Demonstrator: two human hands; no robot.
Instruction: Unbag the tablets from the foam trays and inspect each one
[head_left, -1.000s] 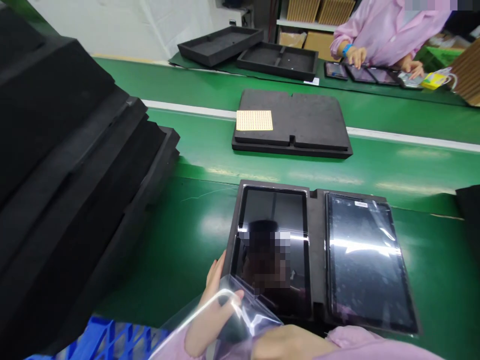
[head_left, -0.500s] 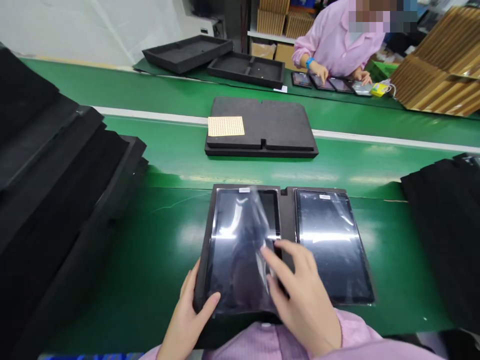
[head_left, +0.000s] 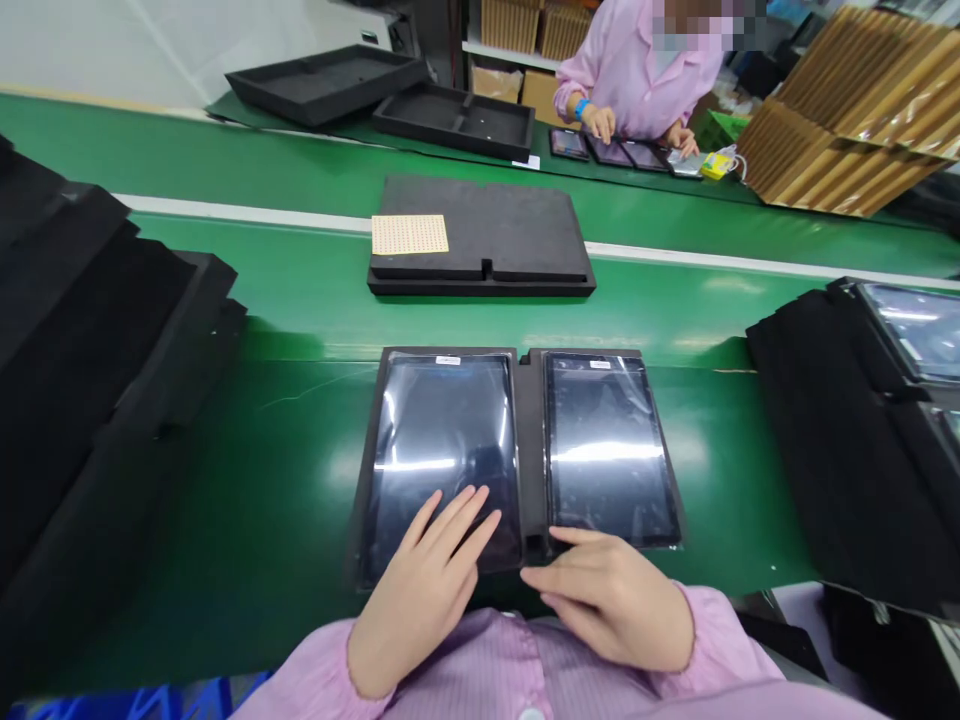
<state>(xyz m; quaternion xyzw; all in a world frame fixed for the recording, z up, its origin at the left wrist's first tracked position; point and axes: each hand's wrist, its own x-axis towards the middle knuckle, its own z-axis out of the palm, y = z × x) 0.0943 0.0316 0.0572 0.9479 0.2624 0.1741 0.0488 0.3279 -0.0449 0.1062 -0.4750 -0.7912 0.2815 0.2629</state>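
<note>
Two tablets lie side by side in a black foam tray: the left tablet [head_left: 439,420] and the right tablet [head_left: 607,440]. Clear film covers each screen, and a small white label sits at each top edge. My left hand [head_left: 431,570] rests with its fingers stretched out over the lower part of the left tablet. My right hand [head_left: 607,595] is at the bottom of the foam divider [head_left: 531,450], between the tablets, with its fingers apart. Its fingertips are near the left tablet's lower right corner; whether they touch the film there I cannot tell.
Stacked black foam trays stand at left [head_left: 97,350] and right [head_left: 817,440], the right stack with tablets on top. Ahead lies a closed foam block [head_left: 510,230] carrying a dotted sticker sheet [head_left: 409,234]. Across the green bench [head_left: 300,310], a co-worker in pink handles several devices.
The film lifted from the left tablet now lies down over its screen. My left hand has moved from the tray's left edge onto the screen; my right hand has moved down off it.
</note>
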